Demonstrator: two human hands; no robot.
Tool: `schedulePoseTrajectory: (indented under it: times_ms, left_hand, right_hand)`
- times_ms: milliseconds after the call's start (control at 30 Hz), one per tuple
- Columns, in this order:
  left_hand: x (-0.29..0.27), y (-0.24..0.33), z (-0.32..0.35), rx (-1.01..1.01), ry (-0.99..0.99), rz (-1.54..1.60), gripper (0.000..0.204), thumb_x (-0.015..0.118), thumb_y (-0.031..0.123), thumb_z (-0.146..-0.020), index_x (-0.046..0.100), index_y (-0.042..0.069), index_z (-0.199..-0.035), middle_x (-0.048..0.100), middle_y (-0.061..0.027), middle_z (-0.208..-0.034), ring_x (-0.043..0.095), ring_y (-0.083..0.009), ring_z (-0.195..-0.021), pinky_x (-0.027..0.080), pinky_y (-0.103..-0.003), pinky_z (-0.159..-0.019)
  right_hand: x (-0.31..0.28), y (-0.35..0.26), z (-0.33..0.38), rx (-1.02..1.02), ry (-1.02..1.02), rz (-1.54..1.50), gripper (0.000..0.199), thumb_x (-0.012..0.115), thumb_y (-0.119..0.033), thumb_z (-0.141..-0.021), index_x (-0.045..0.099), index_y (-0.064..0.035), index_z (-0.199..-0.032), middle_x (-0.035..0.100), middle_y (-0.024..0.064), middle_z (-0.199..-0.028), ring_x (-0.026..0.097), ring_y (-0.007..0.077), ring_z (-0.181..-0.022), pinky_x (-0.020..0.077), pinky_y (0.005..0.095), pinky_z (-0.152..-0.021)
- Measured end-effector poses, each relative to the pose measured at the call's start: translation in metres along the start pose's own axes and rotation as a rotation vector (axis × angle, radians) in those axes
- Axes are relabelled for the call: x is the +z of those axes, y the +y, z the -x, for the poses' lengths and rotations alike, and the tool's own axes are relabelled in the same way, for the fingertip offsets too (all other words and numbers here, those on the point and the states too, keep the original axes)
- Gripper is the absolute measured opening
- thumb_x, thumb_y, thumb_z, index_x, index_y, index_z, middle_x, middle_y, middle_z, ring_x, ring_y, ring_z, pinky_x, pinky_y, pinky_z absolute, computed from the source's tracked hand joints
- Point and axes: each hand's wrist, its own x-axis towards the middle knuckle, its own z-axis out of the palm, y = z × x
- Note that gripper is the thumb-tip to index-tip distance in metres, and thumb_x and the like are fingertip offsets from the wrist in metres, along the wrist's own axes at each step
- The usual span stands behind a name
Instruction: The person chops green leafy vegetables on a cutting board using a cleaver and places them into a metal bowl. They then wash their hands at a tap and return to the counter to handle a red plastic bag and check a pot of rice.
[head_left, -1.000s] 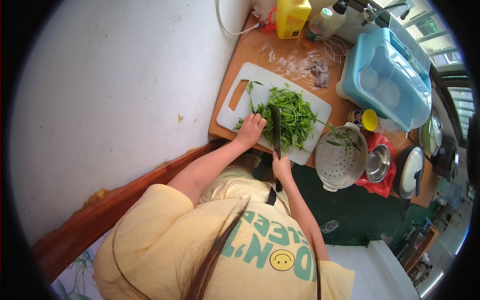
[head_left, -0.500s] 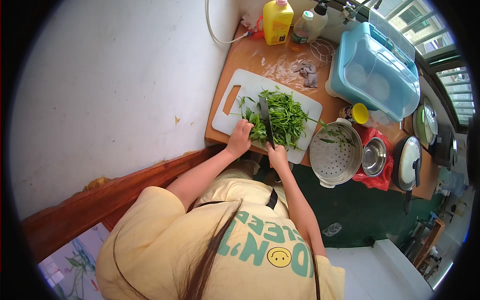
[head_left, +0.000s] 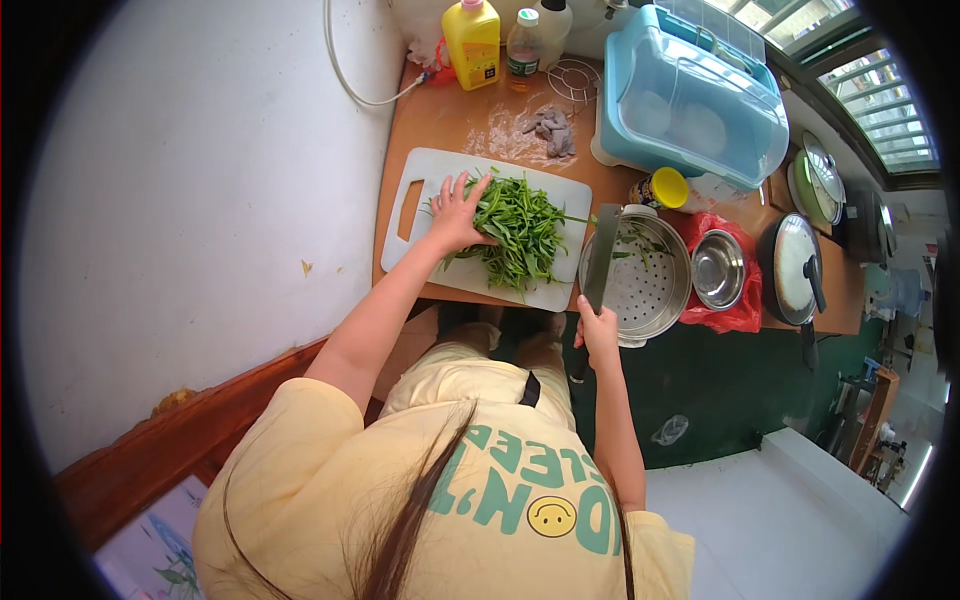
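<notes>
A heap of cut leafy greens lies on a white cutting board. Fingers spread, my left hand rests against the heap's left side. My right hand grips a kitchen knife by its dark handle, off the board's right edge. The blade points away from me, in front of the left rim of a round metal colander. A few green sprigs lie inside that colander.
Right of the colander, a steel bowl sits on a red plastic bag, beside a lidded pan. A blue dish box, yellow-lidded jar, grey rag and yellow bottle stand behind. A wall borders the left.
The knife has left the greens and moved right, beyond the board. My left hand has opened and shifted onto the greens, which now sit in one heap. The view has shifted too.
</notes>
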Motion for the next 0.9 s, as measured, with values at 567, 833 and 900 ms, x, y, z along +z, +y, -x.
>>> schedulePoseTrajectory:
  times_ms: [567,833,900]
  left_hand:
    - [0.030,0.010,-0.011,-0.289,-0.293,0.286,0.124,0.085,0.043,-0.046,0.013,0.014,-0.142,0.026,-0.0221,-0.129,0.030,-0.0423,-0.118,0.029,-0.046,-0.102]
    - [0.036,0.015,-0.010,-0.175,-0.298,0.634,0.114,0.086,0.025,-0.050,0.018,0.013,-0.140,0.027,-0.0173,-0.125,0.030,-0.0341,-0.121,0.027,-0.040,-0.105]
    - [0.037,0.019,-0.007,-0.180,-0.285,0.722,0.109,0.085,0.022,-0.051,0.021,0.013,-0.139,0.028,-0.0159,-0.125,0.031,-0.0331,-0.121,0.026,-0.039,-0.105]
  right_hand:
    - [0.053,0.015,-0.062,0.018,-0.168,0.343,0.038,0.050,-0.030,-0.090,0.049,0.0030,-0.072,0.046,0.0059,-0.047,0.046,0.0181,-0.033,0.0371,0.0322,-0.034]
    - [0.041,0.001,-0.068,0.250,-0.470,-0.041,0.028,0.050,-0.024,-0.090,0.039,-0.0065,-0.071,0.033,-0.0004,-0.048,0.033,0.0132,-0.038,0.0354,0.0315,-0.041]
    - [0.043,0.002,-0.070,0.284,-0.527,-0.096,0.027,0.050,-0.024,-0.090,0.038,-0.0072,-0.072,0.032,-0.0006,-0.049,0.032,0.0127,-0.038,0.0347,0.0313,-0.042]
